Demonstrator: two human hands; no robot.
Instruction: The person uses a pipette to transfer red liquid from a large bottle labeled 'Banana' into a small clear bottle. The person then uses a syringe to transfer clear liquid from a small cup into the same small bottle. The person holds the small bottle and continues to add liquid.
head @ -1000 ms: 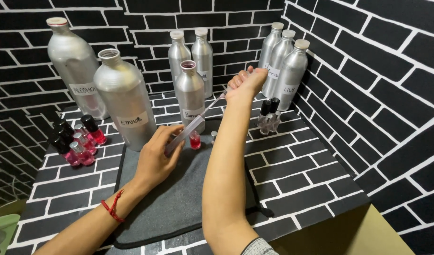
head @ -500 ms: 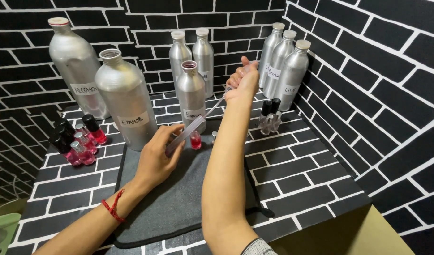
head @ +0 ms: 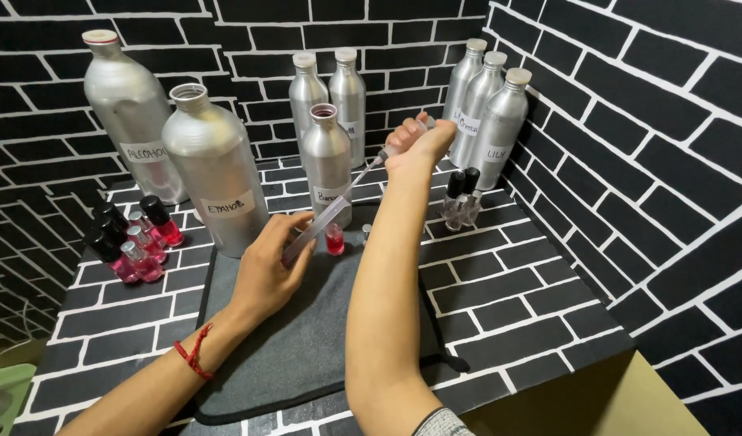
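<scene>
Diagonally, syringe (head: 338, 202) spans left hand (head: 270, 270) and right hand (head: 419, 145) fingers

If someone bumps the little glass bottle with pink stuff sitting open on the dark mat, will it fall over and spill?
Probably yes. The small clear glass bottle of pink liquid looks tiny and narrow, so a nudge could tip it. It appears to have no cap, so liquid would likely spill. The dark grey mat under it looks soft, which may slow sliding and cushion a fall, but glass may still crack.
</scene>
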